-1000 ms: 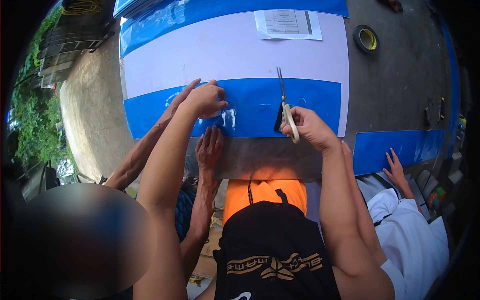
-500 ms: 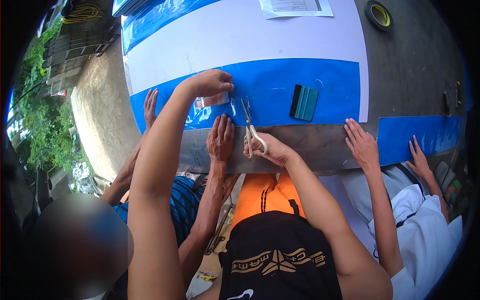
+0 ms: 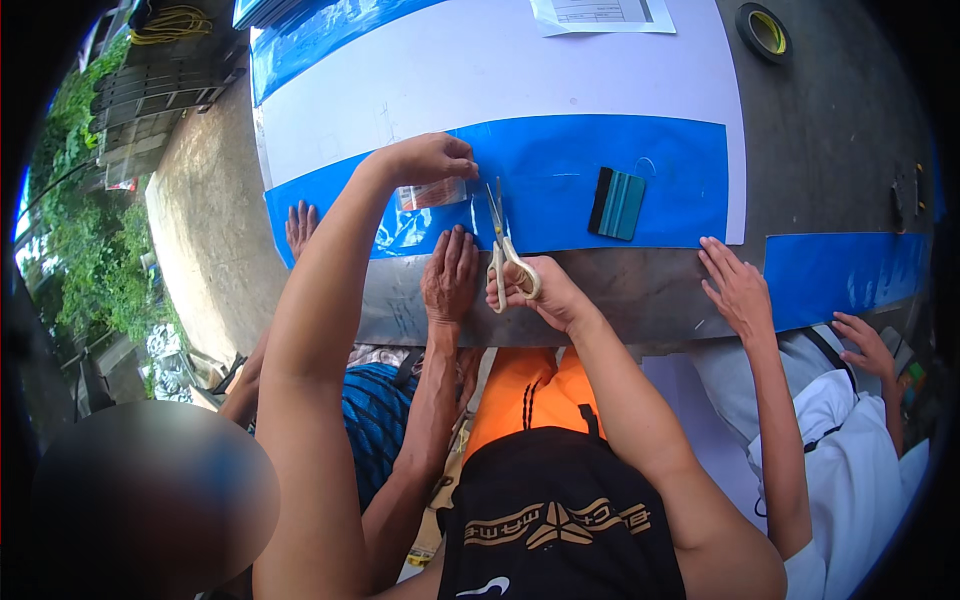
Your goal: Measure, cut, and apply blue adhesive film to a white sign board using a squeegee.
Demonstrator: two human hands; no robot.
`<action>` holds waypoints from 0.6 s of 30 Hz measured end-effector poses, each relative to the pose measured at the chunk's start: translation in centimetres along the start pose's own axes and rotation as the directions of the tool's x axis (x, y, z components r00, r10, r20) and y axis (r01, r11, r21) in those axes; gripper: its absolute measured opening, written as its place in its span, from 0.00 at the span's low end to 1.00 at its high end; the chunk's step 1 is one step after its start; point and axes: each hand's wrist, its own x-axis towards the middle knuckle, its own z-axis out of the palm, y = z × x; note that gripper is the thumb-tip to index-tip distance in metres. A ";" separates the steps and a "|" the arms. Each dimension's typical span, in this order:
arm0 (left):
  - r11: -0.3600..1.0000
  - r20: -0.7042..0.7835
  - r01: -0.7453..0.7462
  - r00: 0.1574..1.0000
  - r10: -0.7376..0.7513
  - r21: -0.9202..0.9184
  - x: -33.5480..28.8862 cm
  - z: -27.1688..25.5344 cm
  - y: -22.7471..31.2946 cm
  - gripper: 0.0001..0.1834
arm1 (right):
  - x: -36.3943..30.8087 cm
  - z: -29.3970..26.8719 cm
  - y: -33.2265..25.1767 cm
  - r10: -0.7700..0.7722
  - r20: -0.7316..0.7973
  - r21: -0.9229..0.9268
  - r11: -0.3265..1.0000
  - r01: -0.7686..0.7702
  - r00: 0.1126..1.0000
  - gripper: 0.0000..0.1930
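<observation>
My right hand has its fingers through the cream handles of a pair of scissors. The blades point away from me, slightly apart, over a blue sheet. My left hand hovers above that sheet with fingertips pinched together; whatever they hold, if anything, is too small to make out. Just below it, a small clear packet with a reddish print lies on the blue sheet, partly covered by the hand. Right of the scissors rests a teal squeegee with a black edge.
A left-hand co-worker's hands rest at the near edge. On the right, another person's hand touches the sheet's corner, beside a second blue piece. Farther off are a white board, a printed paper and a tape roll.
My left hand has shifted slightly to the right and forward, fingers still pinched. The right-hand co-worker's far hand has drawn back off the blue piece. My scissors stay nearly in place.
</observation>
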 end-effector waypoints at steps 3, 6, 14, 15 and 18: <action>1.000 0.014 0.002 1.000 -0.002 0.007 0.2 -0.1 -0.3 0.18 | 0.3 0.0 -0.6 0.007 -0.023 -0.011 1.000 -0.007 1.000 0.33; 0.999 0.034 0.009 0.999 -0.011 0.038 0.5 0.0 -0.4 0.17 | 0.9 -0.4 -1.0 0.024 -0.049 -0.057 0.998 -0.027 0.999 0.33; 0.999 0.022 -0.001 1.000 0.000 0.046 0.7 0.8 0.3 0.16 | 1.6 -1.5 -0.8 -0.003 -0.083 -0.102 0.995 -0.006 0.997 0.31; 0.998 0.021 0.002 1.000 -0.004 0.070 0.7 1.0 0.2 0.15 | 1.5 -1.4 -0.5 -0.023 -0.107 -0.096 0.995 0.012 0.994 0.29; 0.999 0.045 -0.016 0.999 0.014 0.036 0.8 1.0 -0.1 0.15 | 1.4 -1.1 0.1 -0.048 -0.153 -0.102 0.994 0.033 0.987 0.27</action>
